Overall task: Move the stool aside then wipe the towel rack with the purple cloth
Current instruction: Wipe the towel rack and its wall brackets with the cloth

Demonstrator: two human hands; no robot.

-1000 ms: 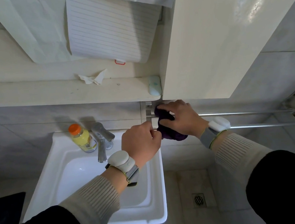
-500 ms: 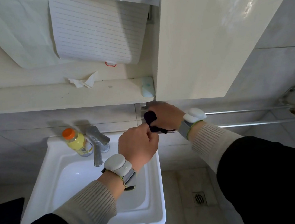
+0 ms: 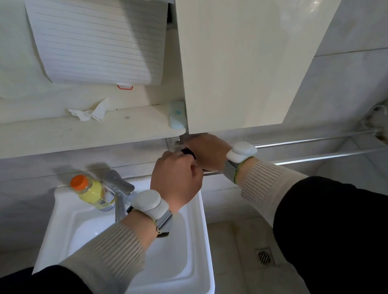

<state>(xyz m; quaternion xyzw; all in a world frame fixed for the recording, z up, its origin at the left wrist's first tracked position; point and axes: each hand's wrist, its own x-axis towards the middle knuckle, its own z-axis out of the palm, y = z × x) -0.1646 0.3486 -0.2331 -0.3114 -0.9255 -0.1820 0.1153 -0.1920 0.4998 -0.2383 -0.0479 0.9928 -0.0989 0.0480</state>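
Cabinet [image 3: 249, 48] hangs large on the far wall, right of a shelf [image 3: 66, 134]. Sink [image 3: 196, 243] sits near left, tap [image 3: 118, 191] and orange-capped bottle [image 3: 90, 190] at its far rim. Towel rack [image 3: 321, 147], two metal rails, runs right along the wall under the cabinet. Right hand [image 3: 209, 152] grips the purple cloth [image 3: 188, 152] at the rack's left end. Left hand [image 3: 177, 177], fingers curled, touches it; whether it holds anything I cannot tell.
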